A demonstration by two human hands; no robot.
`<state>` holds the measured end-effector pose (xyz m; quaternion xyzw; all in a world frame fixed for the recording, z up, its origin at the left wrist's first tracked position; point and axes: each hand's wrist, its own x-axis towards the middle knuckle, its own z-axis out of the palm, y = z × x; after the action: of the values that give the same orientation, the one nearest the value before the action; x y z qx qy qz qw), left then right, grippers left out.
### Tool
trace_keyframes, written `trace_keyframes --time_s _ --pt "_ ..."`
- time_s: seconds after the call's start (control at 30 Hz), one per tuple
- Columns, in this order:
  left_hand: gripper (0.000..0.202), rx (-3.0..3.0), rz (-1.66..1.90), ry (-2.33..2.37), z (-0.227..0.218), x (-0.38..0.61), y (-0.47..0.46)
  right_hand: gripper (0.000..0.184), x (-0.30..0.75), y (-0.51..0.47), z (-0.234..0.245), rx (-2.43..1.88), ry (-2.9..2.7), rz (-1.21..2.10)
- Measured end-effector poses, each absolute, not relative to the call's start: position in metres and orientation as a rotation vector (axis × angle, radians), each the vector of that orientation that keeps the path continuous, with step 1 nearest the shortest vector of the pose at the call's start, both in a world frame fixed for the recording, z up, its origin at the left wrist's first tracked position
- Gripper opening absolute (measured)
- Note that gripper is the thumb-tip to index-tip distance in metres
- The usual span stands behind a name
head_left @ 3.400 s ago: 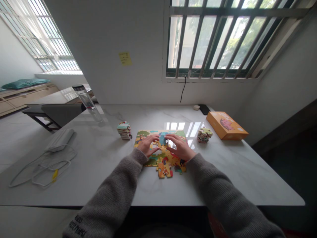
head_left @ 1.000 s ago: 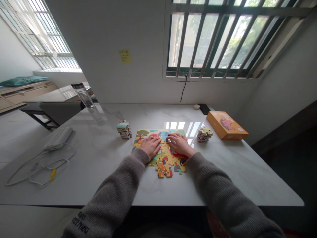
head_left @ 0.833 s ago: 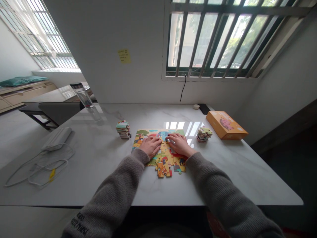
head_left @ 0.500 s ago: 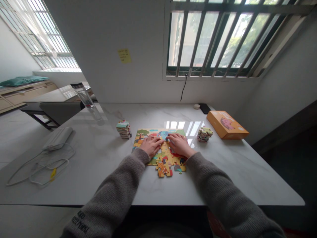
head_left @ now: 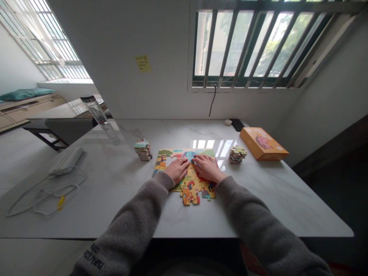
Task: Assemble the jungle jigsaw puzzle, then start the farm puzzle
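A colourful jigsaw puzzle (head_left: pixel 168 161) lies assembled on the marble table (head_left: pixel 258 207), with a scene of trees and a blue animal. My left hand (head_left: pixel 178 170) and my right hand (head_left: pixel 207 168) both rest flat on it, fingertips almost meeting beside a blue area. Neither hand visibly grips anything. Loose orange pieces (head_left: pixel 188 198) join the puzzle's near edge. A stack of puzzle pieces (head_left: pixel 143 150) stands to the left of the puzzle, and another stack (head_left: pixel 237 155) stands to its right.
An orange puzzle box (head_left: pixel 263 143) lies at the right. At the left are a clear bottle with a dark lid (head_left: pixel 96 111) and a white power adapter (head_left: pixel 66 161) with a looped white cable. A phone (head_left: pixel 237 125) lies at the back, near the wall.
My hands have come down from arching over the blue area to lying flat on the puzzle, closer together. The view has shifted slightly.
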<state>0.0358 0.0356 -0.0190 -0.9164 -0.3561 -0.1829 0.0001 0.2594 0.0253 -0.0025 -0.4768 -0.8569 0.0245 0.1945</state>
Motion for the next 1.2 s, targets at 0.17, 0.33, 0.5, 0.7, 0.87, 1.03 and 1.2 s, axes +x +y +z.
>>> trace_keyframes --time_s 0.17,0.33,0.5,0.7,0.87,1.03,1.2 --pt "0.034 -2.899 -0.603 -1.125 -0.011 0.043 0.035 0.034 0.256 0.027 -0.007 -1.243 -2.407 0.092" --pt "0.027 -2.913 -0.611 -1.164 -0.004 0.051 0.044 0.036 0.256 0.027 -0.012 -1.189 -2.403 0.089" --pt "0.024 -2.885 -0.64 -1.234 -0.005 0.054 0.054 0.038 0.258 0.023 -0.01 -1.2 -2.423 0.092" --pt "0.018 -2.894 -0.758 -1.226 -0.012 0.051 0.054 0.025 0.267 0.014 0.006 -1.327 -2.404 0.115" --pt "0.019 -2.936 -0.757 -1.165 -0.015 0.048 0.052 0.016 0.27 0.007 0.019 -1.274 -2.49 0.202" --pt "0.02 -2.952 -0.696 -1.166 -0.014 0.047 0.049 0.016 0.269 0.007 0.022 -1.271 -2.521 0.214" --pt "0.023 -2.967 -0.69 -1.129 -0.014 0.043 0.045 0.016 0.261 -0.009 0.033 -1.297 -2.501 0.183"
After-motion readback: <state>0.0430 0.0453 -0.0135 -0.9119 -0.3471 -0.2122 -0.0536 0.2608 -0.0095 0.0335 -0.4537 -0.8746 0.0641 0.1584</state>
